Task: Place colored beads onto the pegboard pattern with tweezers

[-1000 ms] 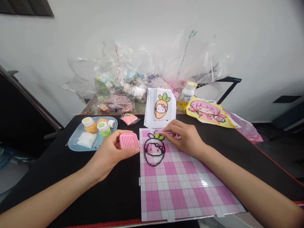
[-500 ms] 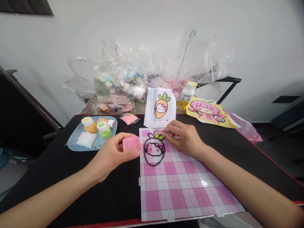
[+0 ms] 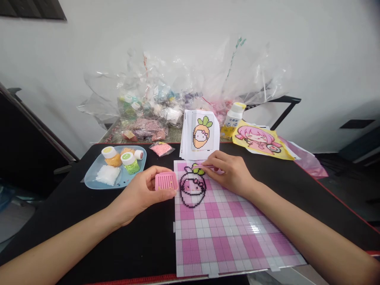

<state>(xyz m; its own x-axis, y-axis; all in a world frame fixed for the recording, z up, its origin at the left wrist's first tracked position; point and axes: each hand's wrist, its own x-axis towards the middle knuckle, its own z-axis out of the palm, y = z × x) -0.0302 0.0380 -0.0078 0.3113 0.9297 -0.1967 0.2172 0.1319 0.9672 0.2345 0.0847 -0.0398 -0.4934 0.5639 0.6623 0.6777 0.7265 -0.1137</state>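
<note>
A black-outlined bead figure (image 3: 192, 193) with green leaves sits at the far left of a pink checked pegboard (image 3: 219, 241) on a black tabletop (image 3: 142, 249). The right hand (image 3: 231, 170) pinches pink tweezers (image 3: 203, 166) over the leaves, while the left hand (image 3: 144, 189) grips a pink tray (image 3: 166, 181) just left of the pegboard. Farther left, a blue plate (image 3: 92, 168) carries jars (image 3: 130, 163); a printed pattern (image 3: 203, 134) stands beyond.

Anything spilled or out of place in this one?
Slightly: a few tiny dark specks lie loose near the front edge of the blue tray, beside the white packet. They look like stray beads, outside any container. Nothing else stands out.
</note>
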